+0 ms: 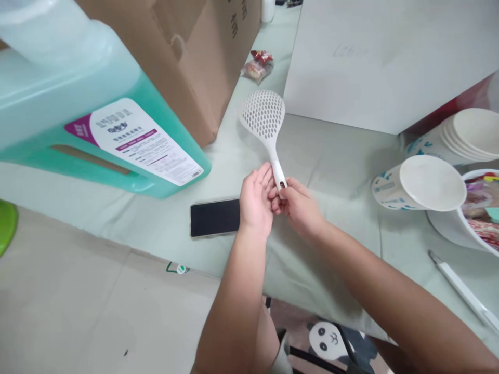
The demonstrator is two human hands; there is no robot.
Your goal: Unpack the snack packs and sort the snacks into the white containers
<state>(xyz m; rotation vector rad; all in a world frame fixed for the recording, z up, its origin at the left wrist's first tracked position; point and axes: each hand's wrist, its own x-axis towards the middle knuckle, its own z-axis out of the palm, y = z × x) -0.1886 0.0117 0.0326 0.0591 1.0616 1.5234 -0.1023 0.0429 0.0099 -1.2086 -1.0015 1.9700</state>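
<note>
A white skimmer (pixel 263 114) with a perforated round bowl is tilted over the table, its bowl pointing away from me. My right hand (pixel 302 208) pinches the end of its handle, around the hanging slot. Palm turned up, my left hand (pixel 255 202) lies just left of the handle, fingers loosely bent and apart, close to my right fingertips. Whether the left fingers touch the handle is hard to make out. Partly behind my left hand, a dark-screened phone (pixel 214 218) lies on the table.
On the left stands a large jug of green liquid (pixel 156 119), beside a cardboard box (pixel 202 62). Small wrapped snacks (pixel 257 66) lie farther back near a white board (pixel 382 62). At right are paper cups (pixel 419 184), a filled white tub (pixel 452 226) and a white-handled tool (pixel 463 291).
</note>
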